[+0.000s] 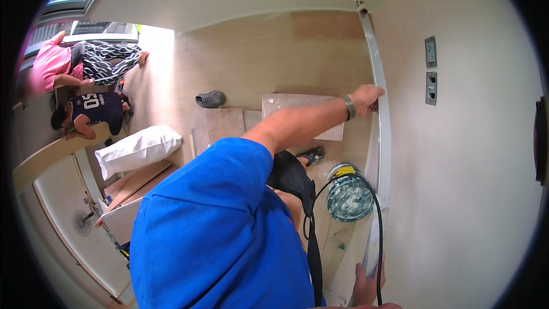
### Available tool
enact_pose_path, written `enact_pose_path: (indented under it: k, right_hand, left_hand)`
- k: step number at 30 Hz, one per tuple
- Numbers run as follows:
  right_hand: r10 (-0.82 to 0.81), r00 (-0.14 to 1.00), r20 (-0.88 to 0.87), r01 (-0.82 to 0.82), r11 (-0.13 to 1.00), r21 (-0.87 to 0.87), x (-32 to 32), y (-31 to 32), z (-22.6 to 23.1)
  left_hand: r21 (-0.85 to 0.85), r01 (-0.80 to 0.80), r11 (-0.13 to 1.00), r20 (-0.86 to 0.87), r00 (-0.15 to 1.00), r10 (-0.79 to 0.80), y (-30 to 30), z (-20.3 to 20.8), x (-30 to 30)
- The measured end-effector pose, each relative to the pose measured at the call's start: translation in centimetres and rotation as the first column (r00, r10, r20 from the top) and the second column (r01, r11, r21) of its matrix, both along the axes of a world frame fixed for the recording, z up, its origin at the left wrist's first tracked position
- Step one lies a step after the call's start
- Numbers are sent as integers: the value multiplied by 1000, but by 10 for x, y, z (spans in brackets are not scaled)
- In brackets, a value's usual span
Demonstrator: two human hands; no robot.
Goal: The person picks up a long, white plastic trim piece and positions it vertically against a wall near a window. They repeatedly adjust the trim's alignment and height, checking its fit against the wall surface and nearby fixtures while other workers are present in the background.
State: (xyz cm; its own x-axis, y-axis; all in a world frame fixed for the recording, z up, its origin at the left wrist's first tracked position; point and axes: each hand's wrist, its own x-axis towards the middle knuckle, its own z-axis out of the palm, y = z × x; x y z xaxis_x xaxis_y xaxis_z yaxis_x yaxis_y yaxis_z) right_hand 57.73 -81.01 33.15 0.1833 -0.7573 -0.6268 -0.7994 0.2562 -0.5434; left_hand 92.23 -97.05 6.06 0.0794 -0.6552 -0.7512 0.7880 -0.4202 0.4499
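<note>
A long grey-white bar [382, 137] runs along the foot of the wall at the right, bent by the lens. My left hand [366, 98], below a wrist watch, reaches out to it with fingers curled at its edge. Lower down, my right hand [366, 281] has thumb and fingers on either side of the bar's near part; its lower fingers are cut off by the frame. A black cable [378, 234] passes in front of this hand. Beside the bar stands a plaster-stained bucket [349, 199] with something yellow at its rim.
Flat boards [220, 129] and a grey shoe [210, 99] lie on the floor. A white sack [140, 149] is further left. Two people work at the far left, one in a pink top [54, 60], one in a dark vest [98, 110]. Sockets [430, 68] are on the right wall.
</note>
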Motion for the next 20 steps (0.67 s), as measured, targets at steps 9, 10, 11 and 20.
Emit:
enact_pose_path:
  k: [9, 10, 11, 20]
  right_hand:
    - [-45, 993, -107, 57, 992, 112, 11, 2, 12]
    - [-10, 996, -85, 17, 996, 83, 9, 3, 12]
    - [24, 998, -65, -20, 998, 52, 7, 5, 11]
    - [51, 998, -42, -47, 995, 92, -77, 45, -73]
  left_hand:
    - [-35, -14, 999, 1, 1000, 14, 9, 5, -9]
    - [-56, -15, 998, 9, 1000, 15, 11, 16, -8]
    - [-46, -8, 999, 8, 1000, 8, 8, 9, -3]
    - [-26, 14, 1000, 69, 998, -12, 23, -29, -12]
